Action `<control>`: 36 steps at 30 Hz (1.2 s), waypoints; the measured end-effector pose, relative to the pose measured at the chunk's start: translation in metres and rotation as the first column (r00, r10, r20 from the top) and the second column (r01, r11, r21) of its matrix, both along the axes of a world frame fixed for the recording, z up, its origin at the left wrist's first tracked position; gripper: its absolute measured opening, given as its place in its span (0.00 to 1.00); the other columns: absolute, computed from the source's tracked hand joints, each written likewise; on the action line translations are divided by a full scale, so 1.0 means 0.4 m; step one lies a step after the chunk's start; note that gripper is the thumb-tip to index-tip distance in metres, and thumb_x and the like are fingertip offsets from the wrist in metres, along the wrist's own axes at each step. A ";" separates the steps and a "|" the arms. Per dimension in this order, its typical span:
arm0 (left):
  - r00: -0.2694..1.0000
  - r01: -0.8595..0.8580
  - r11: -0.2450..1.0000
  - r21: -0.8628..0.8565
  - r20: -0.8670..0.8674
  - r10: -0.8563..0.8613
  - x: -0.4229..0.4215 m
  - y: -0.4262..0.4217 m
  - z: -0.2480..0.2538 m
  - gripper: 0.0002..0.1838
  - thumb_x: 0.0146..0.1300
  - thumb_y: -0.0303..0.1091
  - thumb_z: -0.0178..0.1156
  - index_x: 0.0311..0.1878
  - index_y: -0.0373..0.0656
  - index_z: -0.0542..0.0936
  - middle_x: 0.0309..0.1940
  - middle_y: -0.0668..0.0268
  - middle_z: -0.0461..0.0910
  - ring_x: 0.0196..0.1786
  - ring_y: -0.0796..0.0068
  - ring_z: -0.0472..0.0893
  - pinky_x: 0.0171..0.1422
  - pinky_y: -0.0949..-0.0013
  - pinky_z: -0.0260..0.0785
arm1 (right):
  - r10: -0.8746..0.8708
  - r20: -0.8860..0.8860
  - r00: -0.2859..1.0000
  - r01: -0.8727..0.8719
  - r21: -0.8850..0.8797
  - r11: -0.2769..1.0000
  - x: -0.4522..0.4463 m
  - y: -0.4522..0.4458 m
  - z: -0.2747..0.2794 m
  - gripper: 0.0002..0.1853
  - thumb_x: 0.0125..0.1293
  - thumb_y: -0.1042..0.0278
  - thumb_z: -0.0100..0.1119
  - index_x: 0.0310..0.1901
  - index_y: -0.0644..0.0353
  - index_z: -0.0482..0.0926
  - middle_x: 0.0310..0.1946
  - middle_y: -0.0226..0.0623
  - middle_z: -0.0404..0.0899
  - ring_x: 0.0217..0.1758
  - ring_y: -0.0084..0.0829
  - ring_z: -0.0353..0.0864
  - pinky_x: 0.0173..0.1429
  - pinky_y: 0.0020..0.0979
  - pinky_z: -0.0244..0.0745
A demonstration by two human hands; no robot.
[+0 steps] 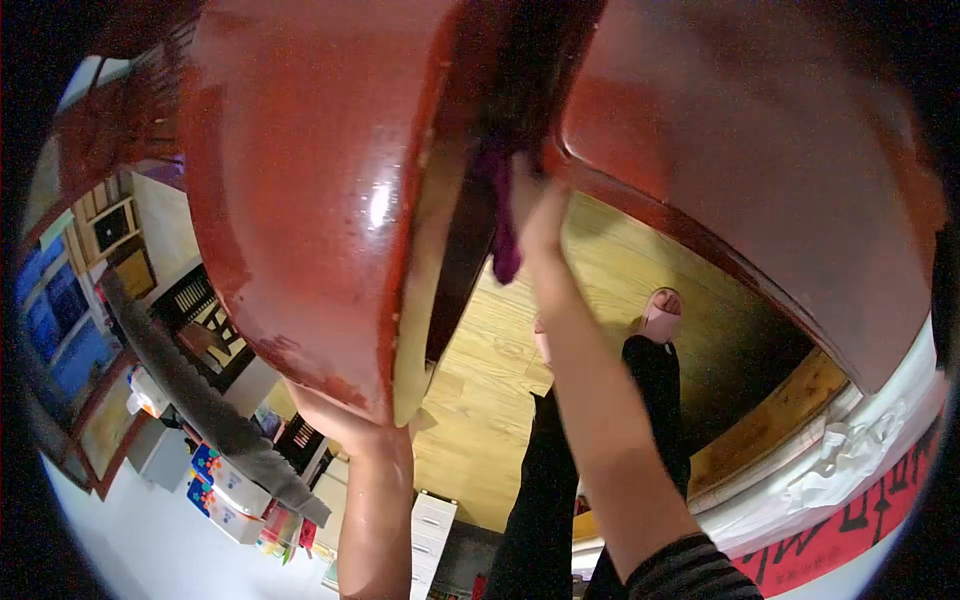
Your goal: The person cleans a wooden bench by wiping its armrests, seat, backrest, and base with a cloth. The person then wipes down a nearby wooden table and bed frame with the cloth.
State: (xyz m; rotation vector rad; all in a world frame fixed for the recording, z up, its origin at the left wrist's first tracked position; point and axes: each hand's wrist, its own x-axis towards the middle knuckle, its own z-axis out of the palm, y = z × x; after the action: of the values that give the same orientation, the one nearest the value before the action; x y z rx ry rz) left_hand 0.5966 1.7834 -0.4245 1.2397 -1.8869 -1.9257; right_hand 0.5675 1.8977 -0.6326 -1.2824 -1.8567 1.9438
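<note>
A glossy red-brown wooden panel (310, 170) with a rounded edge stands tilted on the left. My left hand (345, 420) grips its lower edge from beneath, its fingers partly hidden behind the wood. In the dark gap beside a second red-brown panel (740, 150), my right hand (537, 205) holds a purple cloth (505, 230) against the wood. That hand is somewhat blurred by motion, and part of the cloth hangs down below it.
Below lies a light wood-look floor (480, 370), with my pink slippers (660, 315) on it. Tissue packs (225, 490) and a grey ledge (200, 390) appear at left. White plastic sheeting (830, 470) and a red paper with black characters (850, 535) are at lower right.
</note>
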 end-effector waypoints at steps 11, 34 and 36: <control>0.989 0.150 0.980 -0.133 0.015 -0.150 0.005 -0.022 -0.009 0.28 0.71 0.50 0.39 0.67 0.42 0.63 0.63 0.60 0.67 0.63 0.60 0.67 0.67 0.59 0.59 | 0.601 0.136 0.788 -0.458 -0.523 0.719 0.225 0.163 -0.390 0.20 0.64 0.61 0.57 0.51 0.68 0.77 0.42 0.43 0.83 0.45 0.39 0.81 0.51 0.36 0.74; 0.951 0.269 0.920 -0.285 -0.071 -0.300 0.014 -0.113 -0.050 0.30 0.69 0.51 0.37 0.66 0.41 0.63 0.63 0.53 0.66 0.63 0.47 0.66 0.69 0.43 0.57 | -0.116 -0.175 0.978 0.024 -0.458 0.889 0.353 -0.299 0.442 0.39 0.58 0.73 0.59 0.70 0.63 0.52 0.72 0.50 0.50 0.76 0.49 0.42 0.77 0.43 0.36; 0.965 0.226 0.942 -0.249 -0.072 -0.250 0.007 -0.070 -0.041 0.29 0.69 0.51 0.37 0.66 0.41 0.63 0.62 0.53 0.66 0.63 0.46 0.66 0.70 0.43 0.56 | -0.235 -0.036 0.971 0.191 -0.470 0.862 0.320 -0.348 0.331 0.35 0.62 0.75 0.53 0.70 0.64 0.52 0.72 0.49 0.49 0.77 0.48 0.41 0.77 0.41 0.35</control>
State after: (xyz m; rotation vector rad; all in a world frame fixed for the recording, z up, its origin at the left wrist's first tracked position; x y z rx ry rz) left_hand 0.5993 1.7556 -0.4410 0.8600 -2.2204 -1.7608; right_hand 0.6953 1.7584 -0.5004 -1.4132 -1.1758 2.3550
